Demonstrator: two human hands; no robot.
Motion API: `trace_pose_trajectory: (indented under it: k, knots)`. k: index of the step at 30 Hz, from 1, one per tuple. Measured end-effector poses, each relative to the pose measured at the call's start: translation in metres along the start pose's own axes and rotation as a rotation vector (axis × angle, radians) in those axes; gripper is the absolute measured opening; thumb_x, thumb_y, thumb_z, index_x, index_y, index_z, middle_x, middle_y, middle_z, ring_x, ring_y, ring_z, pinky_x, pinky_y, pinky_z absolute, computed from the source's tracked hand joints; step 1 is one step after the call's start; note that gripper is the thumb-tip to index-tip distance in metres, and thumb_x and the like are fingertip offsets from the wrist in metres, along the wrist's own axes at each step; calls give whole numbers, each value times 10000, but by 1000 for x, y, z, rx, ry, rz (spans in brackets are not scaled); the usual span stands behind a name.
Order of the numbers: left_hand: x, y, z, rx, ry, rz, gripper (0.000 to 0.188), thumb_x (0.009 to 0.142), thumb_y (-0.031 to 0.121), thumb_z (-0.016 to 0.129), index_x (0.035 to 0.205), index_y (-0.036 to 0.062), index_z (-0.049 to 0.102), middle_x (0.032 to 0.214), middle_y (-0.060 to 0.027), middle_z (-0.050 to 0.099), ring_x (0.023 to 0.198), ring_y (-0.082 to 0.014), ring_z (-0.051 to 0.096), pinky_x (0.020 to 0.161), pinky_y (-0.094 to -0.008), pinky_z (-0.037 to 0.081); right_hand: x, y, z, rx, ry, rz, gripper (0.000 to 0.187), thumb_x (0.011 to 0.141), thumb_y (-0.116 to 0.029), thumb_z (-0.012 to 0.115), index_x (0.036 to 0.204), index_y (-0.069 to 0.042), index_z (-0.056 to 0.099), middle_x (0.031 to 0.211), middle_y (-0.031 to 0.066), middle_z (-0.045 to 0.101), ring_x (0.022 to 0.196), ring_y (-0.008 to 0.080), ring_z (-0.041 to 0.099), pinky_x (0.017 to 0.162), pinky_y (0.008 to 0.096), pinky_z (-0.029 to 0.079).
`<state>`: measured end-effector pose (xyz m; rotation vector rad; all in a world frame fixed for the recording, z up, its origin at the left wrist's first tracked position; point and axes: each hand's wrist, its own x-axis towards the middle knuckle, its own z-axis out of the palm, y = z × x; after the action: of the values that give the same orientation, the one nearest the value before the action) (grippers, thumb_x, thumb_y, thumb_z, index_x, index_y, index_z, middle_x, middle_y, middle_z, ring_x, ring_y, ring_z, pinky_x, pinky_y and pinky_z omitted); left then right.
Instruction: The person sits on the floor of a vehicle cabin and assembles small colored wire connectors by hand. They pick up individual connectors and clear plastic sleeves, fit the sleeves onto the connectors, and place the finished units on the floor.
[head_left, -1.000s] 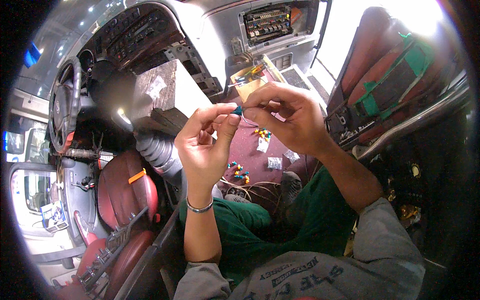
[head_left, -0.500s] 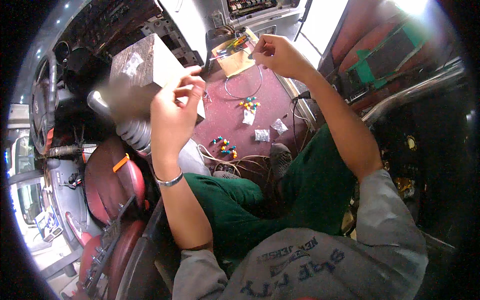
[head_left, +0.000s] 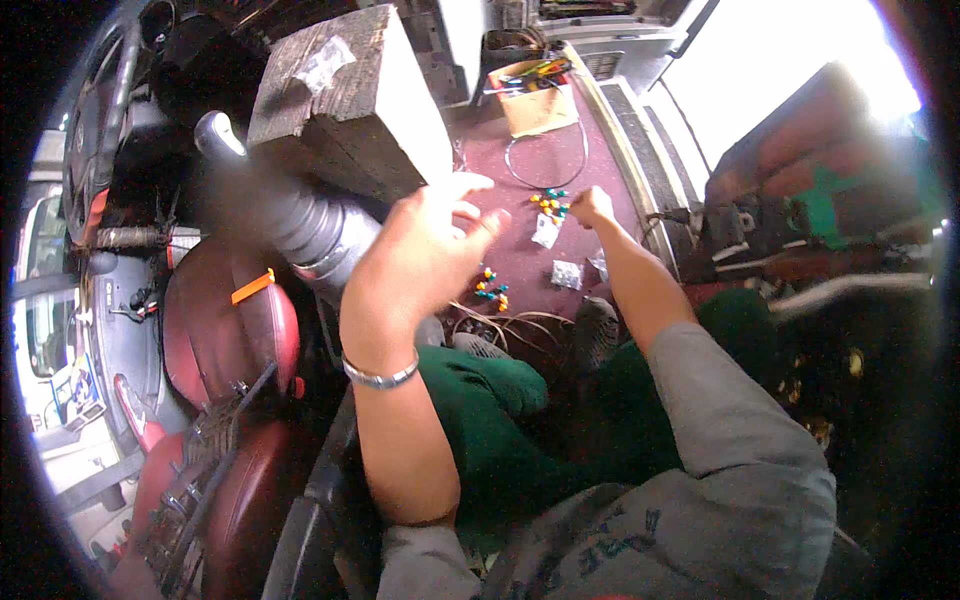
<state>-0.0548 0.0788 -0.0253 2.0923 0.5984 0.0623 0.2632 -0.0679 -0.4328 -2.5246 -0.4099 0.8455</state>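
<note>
My right hand [head_left: 592, 208] reaches down beside a pile of small yellow and teal plastic pieces [head_left: 549, 205] on the dark red floor. Its fingers are drawn together near the pile's right edge; what they hold, if anything, is too small to make out. Raised nearer to me, my left hand [head_left: 415, 250] wears a silver bracelet. Its fingers are loosely bent, the thumb stands apart from them, and nothing shows between. A second group of the same small pieces [head_left: 491, 290] lies nearer my feet, partly behind my left hand. A small clear bag [head_left: 545, 232] lies against the first pile.
A large wooden block [head_left: 330, 100] with a clear bag on top stands at left, beside a blurred gear lever [head_left: 300, 215]. Ahead are a cardboard box [head_left: 538, 108] of tools and a looped cable [head_left: 586, 160]. Another clear bag [head_left: 567, 274] and pale wires [head_left: 530, 318] lie near my shoes.
My right hand has come down from in front of the tool box to the pile of small pieces. My left hand has shifted slightly right. The whole view has turned a little.
</note>
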Motion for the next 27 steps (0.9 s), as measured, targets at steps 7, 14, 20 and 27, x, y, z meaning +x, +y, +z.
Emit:
trace_pose_trajectory:
  k: [7,14,20,27]
  knots:
    - [1,6,7,41,28,-24,443,957,269,736,1291,-11,660,1088,-266,742,962,-361,748,841,-415,590,26,41,42,200,280,-179,224,848,-273,794,985,-100,828,899,124,792,845,230,777,794,352,596]
    - [5,3,5,11,23,23,448,950,279,751,1287,-3,661,1079,-270,741,936,-343,748,829,-411,594,11,46,17,18,423,-73,207,873,-267,733,978,-117,827,954,148,782,896,327,767,833,410,597]
    - [12,-14,1,80,35,24,460,959,311,730,1311,26,648,1136,-247,743,1045,-368,736,911,-416,577,-72,-8,36,-86,115,-370,233,842,-280,742,1013,-145,821,964,158,779,919,335,760,839,420,594]
    - [11,-1,-4,136,-10,84,425,974,260,676,1302,-9,649,1056,-220,716,971,-287,694,868,-382,566,-102,10,158,-188,-490,-558,295,680,-238,885,922,-91,803,889,131,784,822,281,761,770,410,606]
